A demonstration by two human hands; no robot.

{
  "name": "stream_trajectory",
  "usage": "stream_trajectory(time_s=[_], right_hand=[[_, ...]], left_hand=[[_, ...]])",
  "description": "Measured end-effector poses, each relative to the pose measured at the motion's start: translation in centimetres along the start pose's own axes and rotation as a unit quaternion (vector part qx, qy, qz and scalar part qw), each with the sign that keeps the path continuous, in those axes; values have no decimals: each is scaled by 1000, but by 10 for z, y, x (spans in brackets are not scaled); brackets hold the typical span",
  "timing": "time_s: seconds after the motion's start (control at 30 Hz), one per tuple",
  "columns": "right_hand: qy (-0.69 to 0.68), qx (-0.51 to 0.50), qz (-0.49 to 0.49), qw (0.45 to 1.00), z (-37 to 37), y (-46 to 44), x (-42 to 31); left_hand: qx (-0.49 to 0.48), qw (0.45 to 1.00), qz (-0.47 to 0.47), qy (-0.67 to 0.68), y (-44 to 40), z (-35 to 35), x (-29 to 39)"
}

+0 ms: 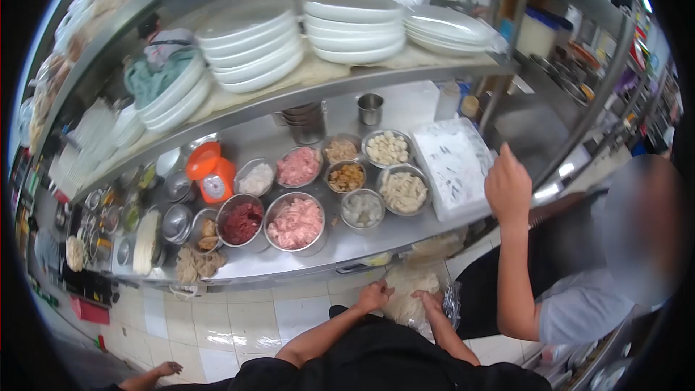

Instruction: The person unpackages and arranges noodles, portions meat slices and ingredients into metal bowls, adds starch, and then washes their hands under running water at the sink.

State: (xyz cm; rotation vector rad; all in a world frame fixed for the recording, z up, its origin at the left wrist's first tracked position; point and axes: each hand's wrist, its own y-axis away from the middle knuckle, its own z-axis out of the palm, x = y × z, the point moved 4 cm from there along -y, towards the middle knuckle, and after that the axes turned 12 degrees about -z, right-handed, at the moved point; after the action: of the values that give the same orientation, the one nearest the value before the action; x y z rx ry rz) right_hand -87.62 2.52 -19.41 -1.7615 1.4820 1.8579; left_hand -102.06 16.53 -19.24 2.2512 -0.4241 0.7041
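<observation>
In front of my body, below the counter's edge, hangs a clear plastic bag with pale contents I cannot identify. My left hand is closed at the bag's left side, gripping it. On its right side my right hand has its fingers curled onto the plastic. Crumpled clear plastic shows beside my right wrist. Closest on the counter above are a steel bowl of pink sliced meat and a bowl of whitish pieces.
A co-worker's raised hand is beside a white container at right. Another person's hand shows lower left. Several steel bowls and an orange scale stand on the steel counter. Stacked white plates fill the shelf above.
</observation>
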Motion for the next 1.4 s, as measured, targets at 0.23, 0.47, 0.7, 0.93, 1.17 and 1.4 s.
stream_trajectory(time_s=[0.23,0.47,0.7,0.93,1.17,1.4], right_hand=[[-112,144,5,983,-41,-26,52],[-371,243,130,887,-51,1,42],[-445,328,128,823,-46,0,53],[-502,291,148,801,-69,1,64],[-479,158,89,859,-105,13,60],[-335,8,117,935,-224,23,68]], left_hand=[[178,964,196,-15,25,-14,64],[-441,835,-171,283,68,49,103],[-383,803,-326,321,29,99,76],[-392,863,-286,140,20,66,85],[-196,902,-322,210,-91,86,32],[-382,651,-212,621,-142,124,27]])
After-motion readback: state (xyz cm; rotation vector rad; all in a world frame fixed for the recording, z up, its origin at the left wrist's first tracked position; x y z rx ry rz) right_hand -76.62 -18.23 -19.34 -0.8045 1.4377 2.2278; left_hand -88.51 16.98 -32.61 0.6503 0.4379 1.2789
